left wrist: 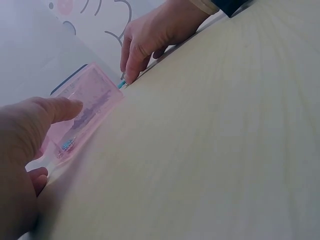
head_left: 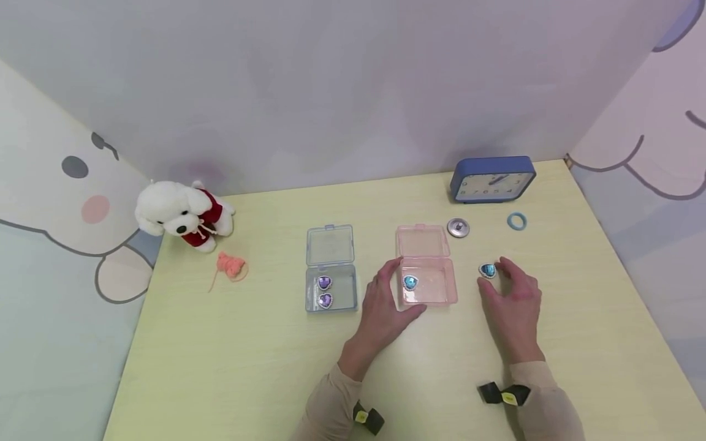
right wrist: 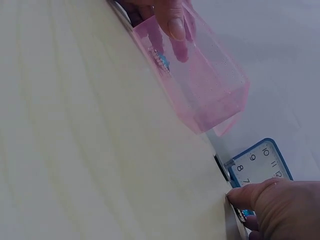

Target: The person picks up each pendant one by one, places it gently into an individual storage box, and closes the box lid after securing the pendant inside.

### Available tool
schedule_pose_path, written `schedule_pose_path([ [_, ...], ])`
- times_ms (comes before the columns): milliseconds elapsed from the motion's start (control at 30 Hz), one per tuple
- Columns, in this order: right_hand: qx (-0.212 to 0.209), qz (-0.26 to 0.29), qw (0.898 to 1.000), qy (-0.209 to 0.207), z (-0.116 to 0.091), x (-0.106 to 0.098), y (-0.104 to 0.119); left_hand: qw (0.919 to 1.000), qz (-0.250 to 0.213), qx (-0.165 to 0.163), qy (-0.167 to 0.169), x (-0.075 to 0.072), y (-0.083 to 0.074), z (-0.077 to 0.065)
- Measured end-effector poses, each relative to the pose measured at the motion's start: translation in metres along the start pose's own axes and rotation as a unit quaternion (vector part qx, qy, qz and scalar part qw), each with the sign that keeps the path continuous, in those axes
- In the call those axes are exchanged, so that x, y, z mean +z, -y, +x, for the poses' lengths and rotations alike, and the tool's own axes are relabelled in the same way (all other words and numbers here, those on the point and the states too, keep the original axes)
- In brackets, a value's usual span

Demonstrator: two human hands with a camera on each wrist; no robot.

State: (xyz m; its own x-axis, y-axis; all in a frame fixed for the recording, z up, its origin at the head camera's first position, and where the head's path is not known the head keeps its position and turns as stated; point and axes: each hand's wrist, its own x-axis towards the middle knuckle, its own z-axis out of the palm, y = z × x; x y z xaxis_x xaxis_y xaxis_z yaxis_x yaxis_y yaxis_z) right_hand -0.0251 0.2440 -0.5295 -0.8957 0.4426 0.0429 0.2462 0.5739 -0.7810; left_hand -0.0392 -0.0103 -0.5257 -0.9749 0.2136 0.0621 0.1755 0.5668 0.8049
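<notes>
My left hand [head_left: 380,309] holds a small pink plastic box [head_left: 453,288], its thumb along the front wall and its fingers at the left side. The box's lid [head_left: 423,241] is folded back. Inside, at the left, lies a blue heart-shaped gem [head_left: 410,282] with a sparkly silver rim. To the right of the box, my right hand [head_left: 515,303] pinches a similar blue gem [head_left: 488,270] between thumb and index finger, at the tabletop. The right wrist view shows this gem [right wrist: 243,215] partly hidden behind the fingers.
Left of the pink box, a blue-tinted clear box [head_left: 344,288] stands open with two purple heart gems [head_left: 325,291]. Behind are a silver disc [head_left: 458,227], a blue ring [head_left: 516,221] and a blue clock [head_left: 493,179]. Orange yarn [head_left: 230,265] and a white plush dog [head_left: 171,208] are far left.
</notes>
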Motion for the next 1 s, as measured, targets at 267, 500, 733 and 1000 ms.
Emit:
schedule_pose_path([
  [267, -0.036, 0.002, 0.999, -0.011, 0.005, 0.005, 0.001, 1.0, -0.007, 0.0, 0.0, 0.0, 0.002, -0.001],
  [500, -0.038, -0.002, 0.999, 0.001, 0.01, 0.009, 0.002, 1.0, -0.007, 0.002, -0.001, 0.001, 0.004, 0.0],
  [733, -0.047, -0.006, 0.999, 0.012, 0.014, 0.012, 0.006, 1.0, -0.007, 0.002, 0.003, 0.001, 0.002, 0.0],
  [1000, -0.043, -0.004, 0.999, 0.013, 0.014, 0.013, 0.007, 0.9999, -0.005, 0.014, -0.005, 0.002, 0.005, 0.0],
])
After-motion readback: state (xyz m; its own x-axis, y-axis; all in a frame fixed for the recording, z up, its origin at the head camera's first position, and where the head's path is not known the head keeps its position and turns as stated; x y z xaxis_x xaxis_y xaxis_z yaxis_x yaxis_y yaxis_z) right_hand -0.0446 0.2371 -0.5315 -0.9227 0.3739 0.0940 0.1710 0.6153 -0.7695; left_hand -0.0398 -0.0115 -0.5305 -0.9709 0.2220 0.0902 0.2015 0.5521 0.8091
